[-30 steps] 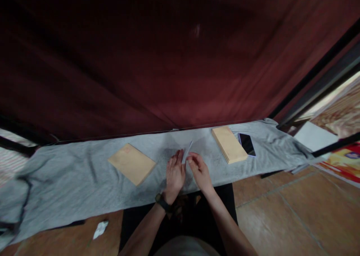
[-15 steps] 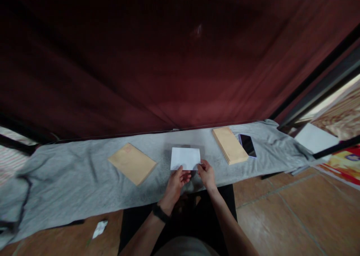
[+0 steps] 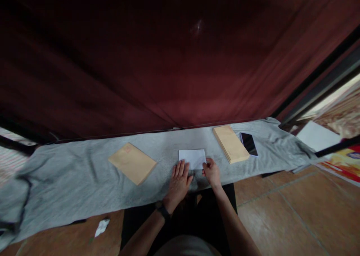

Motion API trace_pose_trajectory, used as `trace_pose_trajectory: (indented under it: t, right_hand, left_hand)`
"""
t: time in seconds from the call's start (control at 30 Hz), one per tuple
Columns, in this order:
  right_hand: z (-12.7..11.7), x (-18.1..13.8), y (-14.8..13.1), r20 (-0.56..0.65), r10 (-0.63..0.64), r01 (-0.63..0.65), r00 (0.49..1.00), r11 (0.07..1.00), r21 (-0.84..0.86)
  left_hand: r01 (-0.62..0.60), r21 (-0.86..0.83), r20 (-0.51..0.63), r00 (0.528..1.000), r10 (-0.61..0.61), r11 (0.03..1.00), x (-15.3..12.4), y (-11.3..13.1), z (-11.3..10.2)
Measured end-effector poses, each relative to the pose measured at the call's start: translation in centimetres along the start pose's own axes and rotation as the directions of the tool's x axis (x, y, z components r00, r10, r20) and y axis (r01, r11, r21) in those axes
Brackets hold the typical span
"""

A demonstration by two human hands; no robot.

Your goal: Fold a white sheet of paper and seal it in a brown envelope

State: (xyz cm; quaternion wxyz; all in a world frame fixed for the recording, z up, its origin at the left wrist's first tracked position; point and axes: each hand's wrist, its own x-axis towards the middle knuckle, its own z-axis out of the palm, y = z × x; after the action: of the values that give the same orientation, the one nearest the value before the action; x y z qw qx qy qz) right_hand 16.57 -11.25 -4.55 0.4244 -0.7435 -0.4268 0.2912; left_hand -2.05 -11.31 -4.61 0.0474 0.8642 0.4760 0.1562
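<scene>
A white folded sheet of paper [image 3: 193, 157] lies flat on the grey cloth [image 3: 70, 181] in front of me. My left hand [image 3: 179, 181] rests flat, fingers stretched out, with the fingertips on the paper's near left edge. My right hand [image 3: 211, 172] has its fingers curled and pinches the paper's near right corner. A black band sits on my left wrist.
A single brown envelope [image 3: 132, 163] lies to the left on the cloth. A stack of brown envelopes [image 3: 230, 143] and a dark phone [image 3: 249, 144] lie to the right. A dark red curtain [image 3: 168, 61] hangs behind. A crumpled white scrap [image 3: 101, 226] lies on the tiled floor.
The paper went from being held up on edge, to held up facing me, to lying flat on the cloth. My left hand let go and flattened onto it.
</scene>
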Motion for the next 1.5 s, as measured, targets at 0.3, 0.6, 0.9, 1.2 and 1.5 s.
trace_pose_trajectory:
  t: [0.3, 0.6, 0.9, 1.2, 1.5]
  right_hand:
    - [-0.4, -1.2, -1.3, -0.135, -0.339, 0.239, 0.931, 0.847, -0.475]
    - [2.6, -4.5, -0.8, 0.252, -0.553, 0.599, 0.795, 0.644, -0.476]
    - [2.1, -5.0, 0.3, 0.257, -0.569, 0.601, 0.782, 0.577, -0.552]
    - [2.1, -5.2, 0.1, 0.224, -0.570, 0.597, 0.790, 0.633, -0.493]
    - [4.1, -2.1, -2.7, 0.295, -0.530, 0.607, 0.795, 0.700, -0.376]
  left_hand:
    - [-0.030, 0.132, 0.019, 0.999, 0.027, 0.991, 0.0, 0.4, 0.3]
    - [-0.105, 0.124, 0.051, 0.994, 0.100, 0.987, -0.2, -0.3, -0.1]
    - [-0.057, -0.016, 0.057, 0.997, 0.058, 0.998, 4.2, 0.3, 0.8]
    - [0.132, 0.129, 0.064, 0.988, -0.141, 0.983, 4.5, -2.3, 1.2]
    - [0.098, 0.153, 0.031, 0.994, -0.104, 0.983, 3.1, -3.2, 1.3]
